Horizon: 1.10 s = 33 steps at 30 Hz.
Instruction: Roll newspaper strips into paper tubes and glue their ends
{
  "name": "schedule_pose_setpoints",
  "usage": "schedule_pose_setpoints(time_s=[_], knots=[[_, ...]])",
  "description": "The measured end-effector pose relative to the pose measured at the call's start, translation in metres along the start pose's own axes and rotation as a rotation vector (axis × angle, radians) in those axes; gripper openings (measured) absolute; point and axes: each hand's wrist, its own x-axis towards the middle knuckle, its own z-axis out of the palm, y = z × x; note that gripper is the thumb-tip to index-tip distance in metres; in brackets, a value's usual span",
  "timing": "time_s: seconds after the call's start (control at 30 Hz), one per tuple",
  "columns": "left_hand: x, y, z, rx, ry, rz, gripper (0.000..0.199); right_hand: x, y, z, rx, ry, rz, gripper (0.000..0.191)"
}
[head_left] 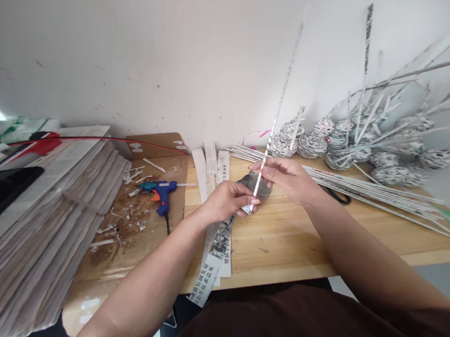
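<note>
My left hand [232, 201] pinches the lower end of a thin newspaper tube [281, 96], where a loose printed newspaper strip [220, 240] trails down toward the table's front edge. Slightly higher on the same tube are the fingers of my right hand [282, 177], closed around it. The tube slants up and to the right in front of the wall. Beneath my hands lie flat newspaper strips [221, 163], partly covered by my left hand. A dark grey, roundish thing [263, 186] shows between my hands; I cannot make out what it is.
Left of my hands, a blue glue gun [165, 195] rests on stained cardboard [138, 240] among paper scraps. A tall stack of newspapers [60, 224] stands at far left. To the right lie several finished paper tubes [379, 194] and woven paper shapes [311, 144] with sticks jutting out.
</note>
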Motion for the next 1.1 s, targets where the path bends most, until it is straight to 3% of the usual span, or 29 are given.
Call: schedule_pose_setpoints(time_s=[0.07, 0.23, 0.4, 0.57, 0.7, 0.93, 1.0, 1.1], knots=[[0.000, 0.000, 0.000, -0.003, -0.008, 0.000, 0.036, -0.001, -0.001, 0.000, -0.036, -0.050, 0.012, 0.032], [0.000, 0.000, 0.000, -0.015, -0.027, 0.002, 0.035, -0.002, -0.002, -0.001, -0.006, 0.142, -0.042, 0.031], [0.000, -0.001, -0.001, 0.008, -0.020, 0.035, 0.035, -0.002, -0.005, -0.001, -0.037, -0.064, -0.003, 0.028], [-0.001, 0.001, -0.001, 0.006, -0.028, 0.011, 0.036, -0.003, -0.003, -0.002, 0.019, 0.038, 0.022, 0.030], [-0.001, 0.002, -0.002, -0.025, -0.038, 0.021, 0.038, -0.003, -0.002, -0.003, 0.003, -0.188, 0.069, 0.031], [-0.002, 0.003, -0.001, -0.059, -0.046, 0.008, 0.039, 0.003, 0.011, -0.003, -0.048, 0.083, -0.083, 0.042], [-0.003, 0.005, -0.001, -0.066, -0.033, 0.012, 0.039, 0.005, 0.019, -0.004, -0.144, 0.090, -0.083, 0.044], [-0.003, 0.007, -0.003, -0.069, -0.004, 0.032, 0.039, 0.007, 0.034, -0.004, -0.542, -0.006, -0.133, 0.034]])
